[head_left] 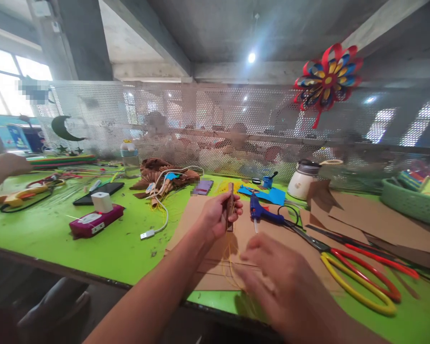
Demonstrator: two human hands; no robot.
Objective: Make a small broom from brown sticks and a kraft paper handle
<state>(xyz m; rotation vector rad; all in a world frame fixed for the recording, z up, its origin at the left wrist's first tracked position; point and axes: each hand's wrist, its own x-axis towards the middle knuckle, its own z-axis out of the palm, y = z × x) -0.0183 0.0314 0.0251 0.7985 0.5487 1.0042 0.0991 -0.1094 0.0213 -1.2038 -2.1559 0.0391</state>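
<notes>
My left hand [218, 215] is closed around a narrow brown cardboard strip [230, 203], held upright over a sheet of brown cardboard [208, 239]. Thin yellow strands [232, 253] hang from the strip down toward my right hand [275, 282]. That hand is nearer the camera and blurred by motion, its fingers loosely curled by the strands; whether it grips them is unclear. A blue glue gun [263, 212] lies just right of the strip.
On the green table [129, 243]: red and yellow scissors [358, 272], a white pot [303, 181], a green basket [412, 200], a magenta box [95, 222], a phone [98, 192], a white USB cable [157, 224]. Another person's arm [3, 169] is far left. A mesh screen [218, 124] stands behind.
</notes>
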